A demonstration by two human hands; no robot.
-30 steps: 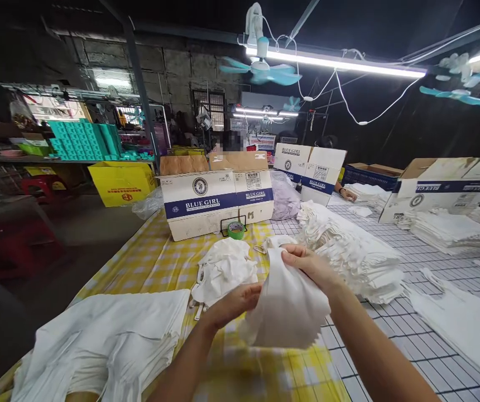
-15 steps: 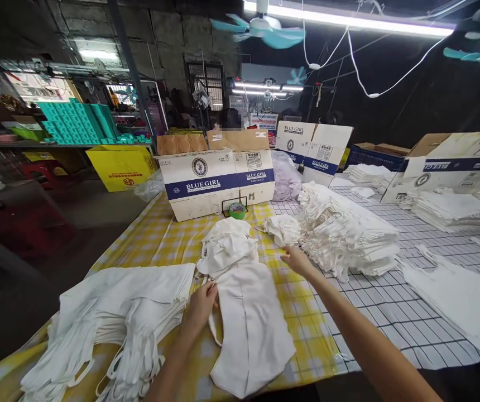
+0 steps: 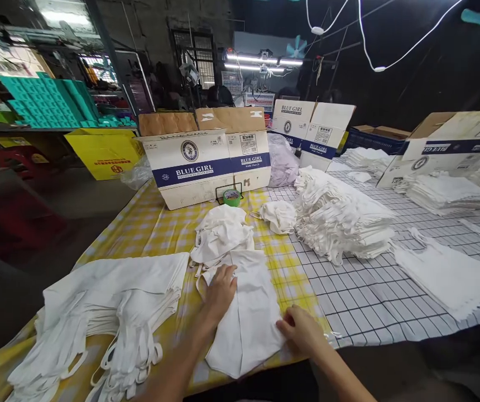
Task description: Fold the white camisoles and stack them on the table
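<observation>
A white strappy top point(image 3: 252, 312) lies spread on the yellow checked cloth in front of me, a seam running down its middle. My left hand point(image 3: 222, 290) rests on its upper left part, fingers lying over the fabric. At the top's lower right edge, my right hand point(image 3: 302, 329) has thumb and fingers closed on the border. A crumpled heap of white garments point(image 3: 223, 234) touches the top's far end. To the left sits a neat stack of white strappy tops point(image 3: 114, 285), straps hanging toward me.
A large white garment pile point(image 3: 344, 218) and a small white bundle point(image 3: 279, 216) lie to the right. Behind are a green tape roll point(image 3: 231, 197), a BLUE GIRL carton point(image 3: 206, 167) and a lilac bag point(image 3: 282, 159). Another flat white garment point(image 3: 449, 273) lies far right.
My right hand has come back from near the small bundle to the top's lower right edge. My left hand has moved from the strap side onto the fabric. The view has tilted down.
</observation>
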